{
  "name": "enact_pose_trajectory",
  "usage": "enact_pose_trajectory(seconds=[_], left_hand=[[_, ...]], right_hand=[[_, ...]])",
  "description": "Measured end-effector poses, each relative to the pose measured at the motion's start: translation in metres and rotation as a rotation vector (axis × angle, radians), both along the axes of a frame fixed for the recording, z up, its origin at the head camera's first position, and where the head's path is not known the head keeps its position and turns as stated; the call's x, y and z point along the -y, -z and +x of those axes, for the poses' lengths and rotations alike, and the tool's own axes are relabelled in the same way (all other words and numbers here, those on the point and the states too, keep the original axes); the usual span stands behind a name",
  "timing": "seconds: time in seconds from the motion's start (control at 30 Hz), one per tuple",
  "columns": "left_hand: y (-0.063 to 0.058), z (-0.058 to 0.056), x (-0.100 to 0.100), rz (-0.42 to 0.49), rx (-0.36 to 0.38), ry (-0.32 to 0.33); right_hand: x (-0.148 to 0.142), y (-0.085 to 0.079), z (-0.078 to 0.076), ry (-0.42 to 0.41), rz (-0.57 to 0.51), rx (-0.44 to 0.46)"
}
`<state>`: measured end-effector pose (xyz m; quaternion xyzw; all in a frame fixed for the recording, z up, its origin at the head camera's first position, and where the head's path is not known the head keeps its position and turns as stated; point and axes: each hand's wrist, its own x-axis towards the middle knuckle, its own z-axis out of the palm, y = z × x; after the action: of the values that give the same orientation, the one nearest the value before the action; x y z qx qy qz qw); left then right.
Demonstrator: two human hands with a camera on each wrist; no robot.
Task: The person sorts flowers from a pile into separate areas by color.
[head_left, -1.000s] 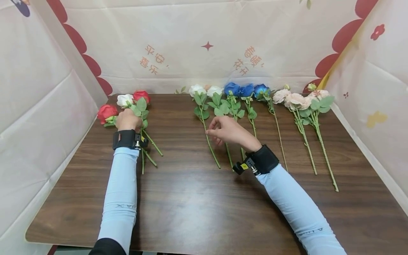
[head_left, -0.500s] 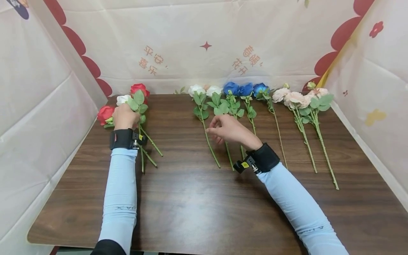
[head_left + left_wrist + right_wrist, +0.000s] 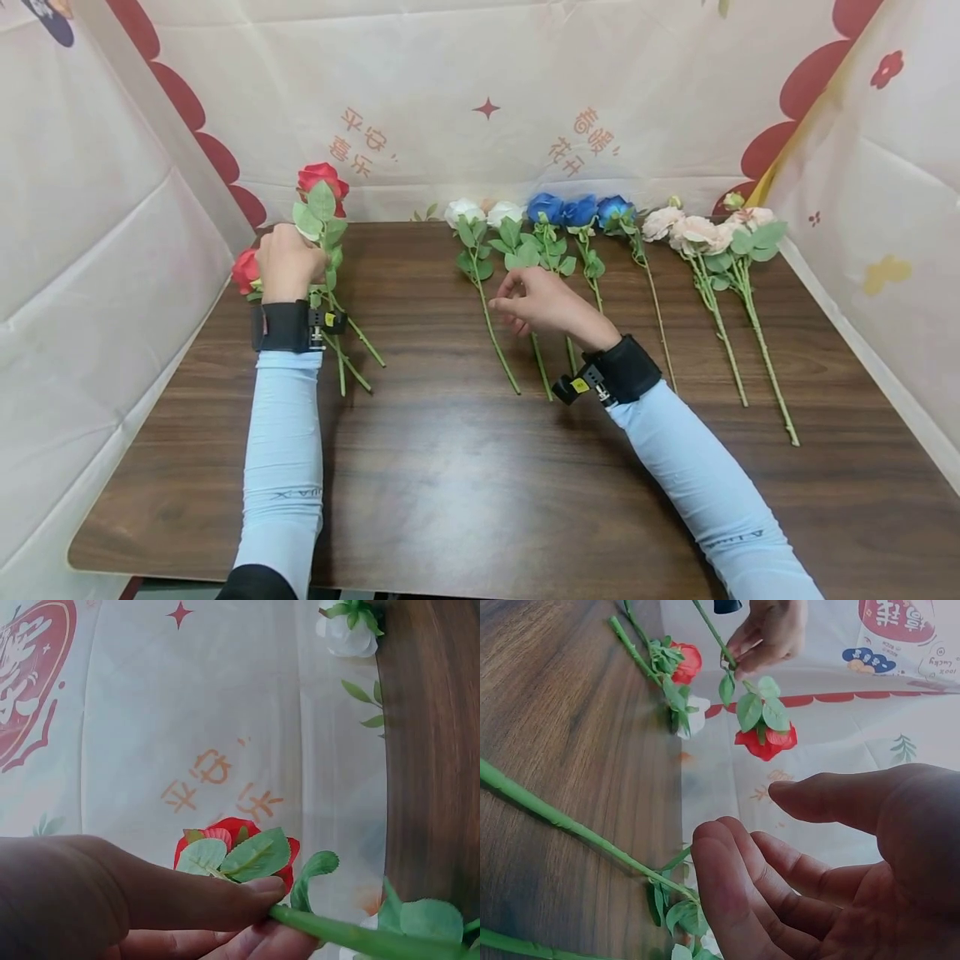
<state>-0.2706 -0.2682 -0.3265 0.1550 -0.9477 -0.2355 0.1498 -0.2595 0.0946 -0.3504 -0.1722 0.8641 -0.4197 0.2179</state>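
Note:
My left hand [image 3: 288, 262] pinches the green stem of a red rose [image 3: 324, 185] between thumb and fingers, its bloom upright above the table's far edge. In the left wrist view, thumb and fingertips meet on the stem [image 3: 337, 930] just below the leaves. Under that hand lie another red rose [image 3: 245, 271] and a white rose [image 3: 695, 716], which the hand hides in the head view. My right hand [image 3: 540, 304] hovers beside a white rose [image 3: 462, 212] with fingers loosely bent and nothing between them; the right wrist view shows a gap between thumb and fingers.
Right of that white rose lie another white rose [image 3: 506, 214], several blue roses [image 3: 545, 208] and several pale pink flowers [image 3: 693, 236], stems toward me. The brown wooden table [image 3: 420, 467] meets a printed cloth backdrop [image 3: 450, 100] behind and at both sides.
My left hand has risen, lifting the red rose up and slightly left, away from the other red rose and the white one. My right hand has barely moved.

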Motion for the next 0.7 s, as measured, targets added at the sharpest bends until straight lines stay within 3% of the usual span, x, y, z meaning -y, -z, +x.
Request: enact_pose_trajectory(seconds=[0.2, 0.33, 0.57, 0.7], left_hand=[[-0.002, -0.005, -0.010, 0.061, 0.113, 0.097], [-0.003, -0.007, -0.022, 0.118, 0.146, 0.146], [0.002, -0.013, -0.049, 0.316, 0.214, 0.255], [0.007, -0.014, -0.071, 0.438, 0.209, 0.331]], right_hand=[[0.000, 0.001, 0.000, 0.005, 0.002, -0.004], [-0.001, 0.000, 0.000, -0.005, 0.003, -0.010], [-0.002, 0.001, -0.001, -0.015, 0.012, -0.031], [0.000, -0.001, 0.002, -0.020, 0.013, -0.041]])
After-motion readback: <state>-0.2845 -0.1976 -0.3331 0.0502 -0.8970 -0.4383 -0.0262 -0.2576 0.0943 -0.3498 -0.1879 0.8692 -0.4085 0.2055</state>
